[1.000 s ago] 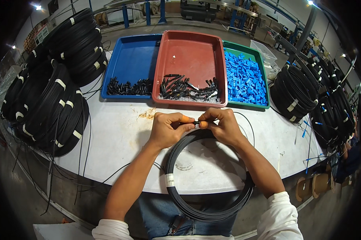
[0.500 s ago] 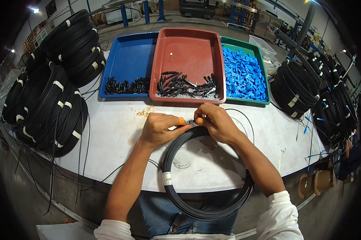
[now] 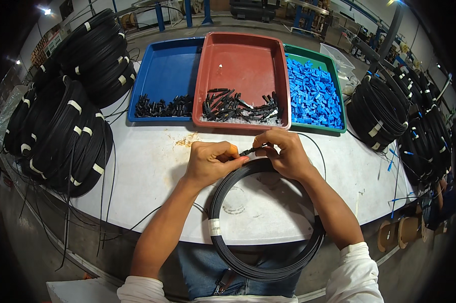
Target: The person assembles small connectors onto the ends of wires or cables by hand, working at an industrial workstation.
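My left hand (image 3: 212, 162) and my right hand (image 3: 283, 153) meet over the white table (image 3: 152, 166), pinching between them a small black connector piece (image 3: 249, 150) on the end of a thin black cable. Under both hands lies a coil of black cable (image 3: 260, 262) bound with a white tape band; it hangs over the table's near edge onto my lap. Just beyond the hands stands a red tray (image 3: 238, 55) with several black connector parts (image 3: 238, 107) along its near wall.
A blue tray (image 3: 162, 76) with black parts sits left of the red one, a green tray (image 3: 334, 76) full of blue pieces on the right. Stacks of black cable coils (image 3: 71, 116) crowd the left; more coils (image 3: 389, 113) lie on the right.
Both hands have stayed together over the coil, shifting slightly. The fingers have reworked their grip, and the small black piece now shows between them.
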Available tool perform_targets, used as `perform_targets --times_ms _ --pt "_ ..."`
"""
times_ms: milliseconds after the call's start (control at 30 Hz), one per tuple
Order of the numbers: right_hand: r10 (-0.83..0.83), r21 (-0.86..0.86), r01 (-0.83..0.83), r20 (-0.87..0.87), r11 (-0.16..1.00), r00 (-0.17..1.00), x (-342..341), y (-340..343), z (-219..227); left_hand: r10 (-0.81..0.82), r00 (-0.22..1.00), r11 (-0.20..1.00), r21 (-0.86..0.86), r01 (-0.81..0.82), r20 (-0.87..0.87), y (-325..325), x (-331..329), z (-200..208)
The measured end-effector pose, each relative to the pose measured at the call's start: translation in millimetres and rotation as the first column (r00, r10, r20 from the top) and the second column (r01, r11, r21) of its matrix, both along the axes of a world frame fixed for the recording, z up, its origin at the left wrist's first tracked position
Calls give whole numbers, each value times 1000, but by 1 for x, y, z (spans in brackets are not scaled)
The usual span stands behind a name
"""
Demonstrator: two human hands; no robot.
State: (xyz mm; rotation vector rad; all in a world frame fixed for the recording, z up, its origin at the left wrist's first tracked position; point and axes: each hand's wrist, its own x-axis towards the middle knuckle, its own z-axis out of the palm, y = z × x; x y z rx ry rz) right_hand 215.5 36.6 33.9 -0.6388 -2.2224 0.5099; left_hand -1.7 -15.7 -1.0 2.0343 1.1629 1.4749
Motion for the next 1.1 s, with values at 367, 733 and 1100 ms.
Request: perform_targets --times_ms 367,733,1100 --pt "-34 167 41 -44 985 998 -11 -6 -8 70 998 977 200 -69 4 0 4 -1" --pt "-67 303 44 67 952 996 -7 -12 -3 -10 999 984 180 3 34 -3 6 -4" --pt "-107 -257 76 -111 963 988 -12 -16 -8 28 1000 947 320 -28 3 4 0 -1"
